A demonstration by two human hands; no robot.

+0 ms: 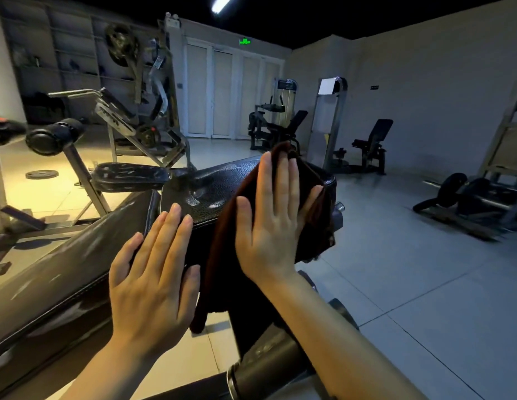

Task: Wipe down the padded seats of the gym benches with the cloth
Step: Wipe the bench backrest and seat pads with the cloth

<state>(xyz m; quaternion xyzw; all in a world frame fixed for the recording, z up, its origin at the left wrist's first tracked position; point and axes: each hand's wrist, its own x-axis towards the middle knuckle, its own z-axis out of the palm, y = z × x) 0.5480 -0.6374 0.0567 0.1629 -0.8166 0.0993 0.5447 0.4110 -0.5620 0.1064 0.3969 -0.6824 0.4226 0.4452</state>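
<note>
Gym floor with machines behind. Right hand [276, 215], fingers flat, presses the cloth [315, 215] onto the seat [211, 192]; unwiped pad lies leftward. Left hand [153, 272], fingers flat, rests beside it.

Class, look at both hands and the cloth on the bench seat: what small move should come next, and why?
Probably slide the right hand with the cloth leftward across the seat. The cloth covers only the right end, and the left hand lies flat on the edge as if steadying it.
</note>
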